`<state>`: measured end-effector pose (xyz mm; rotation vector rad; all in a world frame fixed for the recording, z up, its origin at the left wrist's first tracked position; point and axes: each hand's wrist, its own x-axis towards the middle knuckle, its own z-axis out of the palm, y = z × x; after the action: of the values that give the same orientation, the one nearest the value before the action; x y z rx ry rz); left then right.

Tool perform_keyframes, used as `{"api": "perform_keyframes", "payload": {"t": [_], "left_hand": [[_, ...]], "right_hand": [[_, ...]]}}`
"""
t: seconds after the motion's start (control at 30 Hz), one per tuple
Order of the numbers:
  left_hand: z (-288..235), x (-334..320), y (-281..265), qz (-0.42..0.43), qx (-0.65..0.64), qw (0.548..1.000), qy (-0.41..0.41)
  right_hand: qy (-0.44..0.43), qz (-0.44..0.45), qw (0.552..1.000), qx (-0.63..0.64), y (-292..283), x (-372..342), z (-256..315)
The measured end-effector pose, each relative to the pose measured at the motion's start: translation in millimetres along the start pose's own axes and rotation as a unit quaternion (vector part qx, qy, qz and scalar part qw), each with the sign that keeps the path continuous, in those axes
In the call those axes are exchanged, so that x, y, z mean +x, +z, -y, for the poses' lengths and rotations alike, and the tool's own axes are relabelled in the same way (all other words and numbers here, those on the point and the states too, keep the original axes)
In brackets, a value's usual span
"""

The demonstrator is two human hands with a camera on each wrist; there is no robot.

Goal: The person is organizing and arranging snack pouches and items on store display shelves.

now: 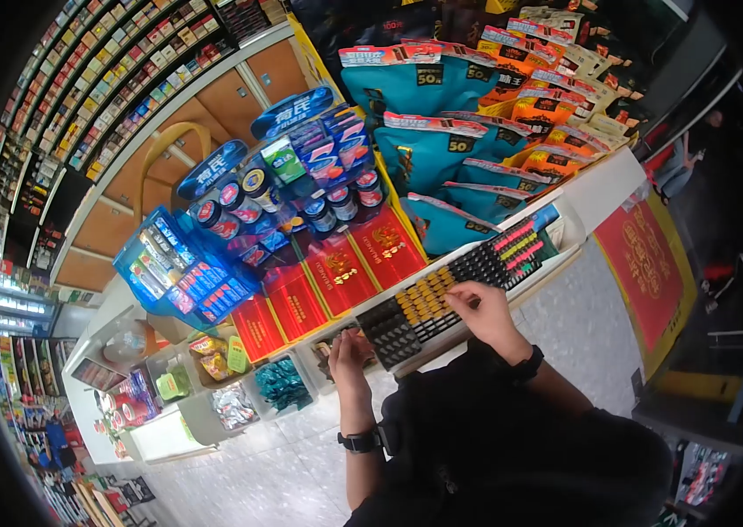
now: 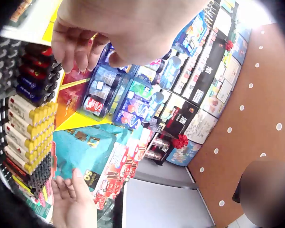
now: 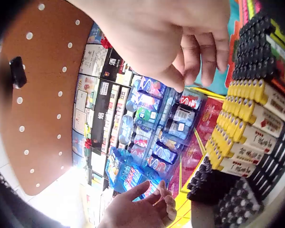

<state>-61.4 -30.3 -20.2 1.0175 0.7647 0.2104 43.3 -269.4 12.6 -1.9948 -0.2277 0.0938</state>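
Loosely bent fingers, with nothing showing between them, mark my right hand (image 1: 487, 318), which hovers at the front side of the yellow-topped lighters (image 1: 424, 294). My left hand (image 1: 350, 367) is near the left end of the lighter rack, beside the black lighters (image 1: 389, 335); its fingers hang loosely curled around nothing visible. Up close in the right wrist view, the yellow lighters (image 3: 242, 126) stand in stepped rows with white printed bodies. The left wrist view has red and dark blue lighters (image 2: 38, 76) next to them. Pink-topped lighters (image 1: 522, 250) fill the right part of the rack.
Behind the rack lie red cartons (image 1: 336, 272) and teal bags (image 1: 433, 149). Blue displays of mints and gum (image 1: 292, 158) stand at the back left. Bins with teal packets (image 1: 282, 385) and silver packets (image 1: 233, 406) line the counter's front left. Orange bags (image 1: 538, 114) sit further right.
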Motion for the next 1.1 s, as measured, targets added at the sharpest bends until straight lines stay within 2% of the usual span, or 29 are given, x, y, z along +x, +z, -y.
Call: {"api": "perform_keyframes", "payload": {"t": [0.07, 0.1, 0.13, 0.2, 0.23, 0.37, 0.4, 0.47, 0.5, 0.6, 0.63, 0.67, 0.73, 0.8, 0.87, 1.0, 1.07, 1.1], "left_hand": [[15, -4, 23, -0.010, 0.010, 0.999, -0.040], [22, -3, 34, -0.002, 0.002, 0.999, -0.037], [31, -8, 47, -0.019, -0.003, 0.999, -0.031], [41, -7, 75, -0.034, 0.024, 0.999, -0.005], [44, -16, 100, -0.051, 0.042, 0.998, -0.008], [67, -31, 167, 0.001, 0.050, 0.998, -0.038], [72, -37, 178, 0.009, 0.070, 0.997, -0.041], [78, -47, 196, 0.009, 0.075, 0.996, -0.038], [80, -50, 203, 0.013, 0.083, 0.995, -0.046], [80, -60, 210, 0.005, 0.095, 0.994, -0.046], [78, -62, 211, -0.002, 0.095, 0.994, -0.047], [75, -63, 211, -0.009, 0.094, 0.994, -0.048], [76, -63, 210, -0.017, 0.086, 0.995, -0.037], [75, -62, 205, -0.018, 0.086, 0.996, -0.031], [75, -63, 200, -0.010, 0.082, 0.996, -0.015], [73, -67, 183, -0.034, 0.096, 0.994, -0.026], [65, -67, 172, -0.024, 0.094, 0.995, -0.021], [63, -64, 169, -0.032, 0.076, 0.997, 0.002]], "right_hand": [[-0.007, -0.048, 0.998, 0.042, -19, 5, -16], [-0.052, -0.100, 0.993, -0.045, -32, 11, -23], [-0.066, -0.128, 0.989, -0.013, -45, 17, -38], [-0.044, -0.128, 0.990, 0.035, -66, 33, -48], [-0.066, -0.101, 0.992, 0.021, -81, 40, -53], [-0.072, -0.008, 0.996, 0.057, -92, 69, -71], [-0.094, -0.005, 0.995, 0.009, -88, 75, -69], [-0.077, 0.098, 0.992, -0.026, -90, 90, -47], [-0.094, 0.111, 0.989, -0.004, -88, 94, -41], [-0.091, 0.150, 0.983, -0.047, -83, 106, -47], [-0.076, 0.147, 0.986, -0.018, -77, 107, -56], [-0.085, 0.155, 0.984, -0.016, -75, 108, -64], [-0.155, 0.106, 0.982, -0.023, -73, 106, -73], [-0.095, 0.134, 0.986, 0.002, -73, 104, -72], [-0.119, 0.115, 0.986, -0.003, -67, 105, -85], [-0.154, 0.074, 0.984, 0.043, -82, 97, -58], [-0.212, 0.033, 0.973, 0.086, -93, 93, -33], [-0.196, 0.044, 0.977, 0.068, -103, 91, -14]]}}
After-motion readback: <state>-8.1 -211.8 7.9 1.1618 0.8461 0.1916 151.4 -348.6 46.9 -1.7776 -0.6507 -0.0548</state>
